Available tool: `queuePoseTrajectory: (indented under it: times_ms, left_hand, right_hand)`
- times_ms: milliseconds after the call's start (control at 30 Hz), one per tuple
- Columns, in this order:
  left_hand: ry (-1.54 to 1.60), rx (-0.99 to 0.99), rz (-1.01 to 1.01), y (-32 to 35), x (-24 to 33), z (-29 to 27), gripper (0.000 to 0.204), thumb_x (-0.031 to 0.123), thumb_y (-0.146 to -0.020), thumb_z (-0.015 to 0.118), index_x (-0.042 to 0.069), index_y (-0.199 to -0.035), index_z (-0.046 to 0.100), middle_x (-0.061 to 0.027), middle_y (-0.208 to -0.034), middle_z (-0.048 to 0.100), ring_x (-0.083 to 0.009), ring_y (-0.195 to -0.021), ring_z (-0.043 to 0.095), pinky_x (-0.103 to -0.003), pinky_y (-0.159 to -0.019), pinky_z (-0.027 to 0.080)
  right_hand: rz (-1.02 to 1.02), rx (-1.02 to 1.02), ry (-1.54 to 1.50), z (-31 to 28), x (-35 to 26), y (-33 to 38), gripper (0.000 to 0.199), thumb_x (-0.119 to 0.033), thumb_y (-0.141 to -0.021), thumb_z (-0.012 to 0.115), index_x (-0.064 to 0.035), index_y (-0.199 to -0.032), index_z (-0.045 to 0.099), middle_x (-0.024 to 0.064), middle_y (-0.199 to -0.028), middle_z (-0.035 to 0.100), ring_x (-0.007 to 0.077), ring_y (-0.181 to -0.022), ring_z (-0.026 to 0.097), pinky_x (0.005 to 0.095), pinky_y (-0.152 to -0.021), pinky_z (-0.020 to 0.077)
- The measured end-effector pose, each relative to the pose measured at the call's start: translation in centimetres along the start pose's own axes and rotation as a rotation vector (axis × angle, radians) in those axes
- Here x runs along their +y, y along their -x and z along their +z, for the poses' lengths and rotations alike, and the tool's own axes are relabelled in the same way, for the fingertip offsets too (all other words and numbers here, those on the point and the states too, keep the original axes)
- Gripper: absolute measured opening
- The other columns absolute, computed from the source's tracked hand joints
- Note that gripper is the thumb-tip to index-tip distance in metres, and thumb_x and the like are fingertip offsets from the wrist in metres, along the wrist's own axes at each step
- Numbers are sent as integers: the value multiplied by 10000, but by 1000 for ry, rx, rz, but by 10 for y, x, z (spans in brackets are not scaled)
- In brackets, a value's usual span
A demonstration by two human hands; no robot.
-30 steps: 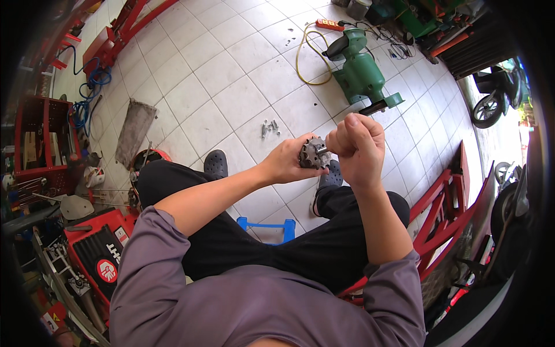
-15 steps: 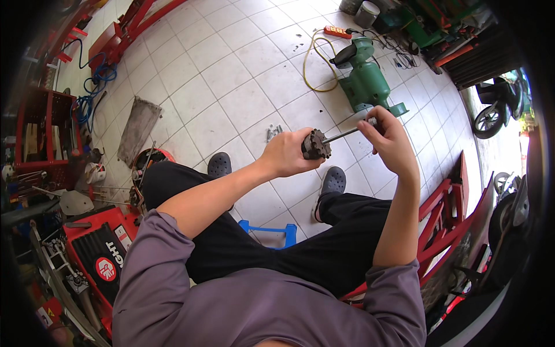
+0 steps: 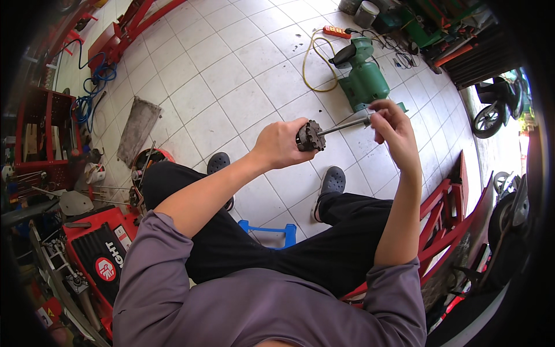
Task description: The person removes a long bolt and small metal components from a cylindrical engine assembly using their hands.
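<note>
My left hand (image 3: 280,143) is wrapped round a dark, dirty metal part with a toothed rim (image 3: 313,136), holding it above the floor between my knees. From the middle of that part a thin metal rod (image 3: 344,125) sticks out to the right and slightly upward. At the rod's far end my right hand (image 3: 395,132) has its thumb and fingers bent around the tip. The fingers partly cover that end. Small silvery metal pieces that lay on the floor earlier are now hidden behind my left hand.
A green machine (image 3: 365,84) lies ahead on the tiled floor (image 3: 231,75), beside a yellow cable (image 3: 306,72) and an orange power strip (image 3: 337,32). A blue stool (image 3: 272,233) shows between my legs. Left stands a red toolbox (image 3: 95,254); right, a red metal frame (image 3: 442,217).
The toothed part and my left hand have shifted a little left and up. More of the rod shows, and my right hand's fingers have changed their hold at its end.
</note>
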State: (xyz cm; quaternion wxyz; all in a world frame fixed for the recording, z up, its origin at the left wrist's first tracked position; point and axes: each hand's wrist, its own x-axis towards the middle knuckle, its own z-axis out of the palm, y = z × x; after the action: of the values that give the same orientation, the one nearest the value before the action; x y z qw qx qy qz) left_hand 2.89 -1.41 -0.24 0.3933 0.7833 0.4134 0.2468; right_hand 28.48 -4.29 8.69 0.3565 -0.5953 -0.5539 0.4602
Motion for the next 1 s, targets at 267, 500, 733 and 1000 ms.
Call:
queuePoseTrajectory:
  times_ms: [267,500,733,1000]
  left_hand:
    - [-81,26,18,-1,-2,-8,313,312,-671,745,106,-878,635,-117,-688,660,-349,-634,640,-420,-571,510]
    - [-60,14,-4,-4,-4,-12,340,339,-662,761,102,-880,652,-104,-711,674,-329,-663,657,-392,-615,530]
    - [655,-290,-221,-6,-1,-10,498,270,-757,804,32,-1080,509,-99,-842,678,-168,-656,670,-295,-597,531]
    - [1420,-663,-486,14,9,9,471,427,-935,534,33,-1193,540,-142,-963,670,-226,-812,694,-330,-702,550]
  right_hand:
    - [-200,124,-113,16,-3,-1,330,-253,-921,669,-20,-1128,560,-5,-800,533,48,-688,494,204,-598,397]
    - [-54,22,-34,2,10,-7,294,-251,-940,650,-22,-1113,586,3,-808,542,59,-658,498,209,-588,408]
    - [-38,167,-157,16,12,-13,352,-333,-967,611,-17,-1122,610,-2,-737,526,67,-593,482,212,-540,401]
    - [57,80,-652,48,18,-29,377,-416,-996,540,-54,-1070,615,74,-891,650,165,-786,608,304,-720,468]
